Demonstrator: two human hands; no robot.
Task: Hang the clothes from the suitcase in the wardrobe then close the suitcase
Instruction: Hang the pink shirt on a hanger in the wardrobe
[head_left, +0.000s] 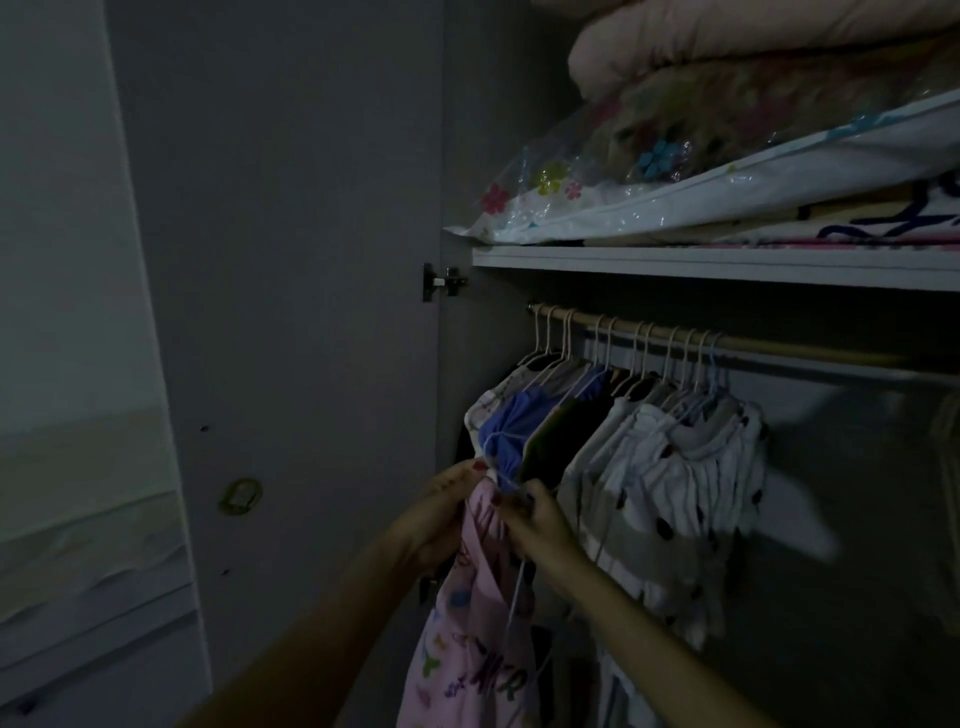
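A pink printed garment (467, 649) hangs down in front of the open wardrobe, held up by its top edge. My left hand (441, 514) grips that top edge from the left and my right hand (535, 519) pinches it from the right, beside a thin pale hanger wire. Just above my hands hangs a blue garment (506, 431). The wooden rail (779, 348) carries several hangers with white dotted clothes (675, 483). The suitcase is not in view.
The open wardrobe door (291, 312) stands to the left, with a hinge (441, 280) at its edge. A shelf (727, 265) above the rail holds bagged bedding (675, 176) and a pink quilt (753, 47). The rail's right part is bare. The scene is dim.
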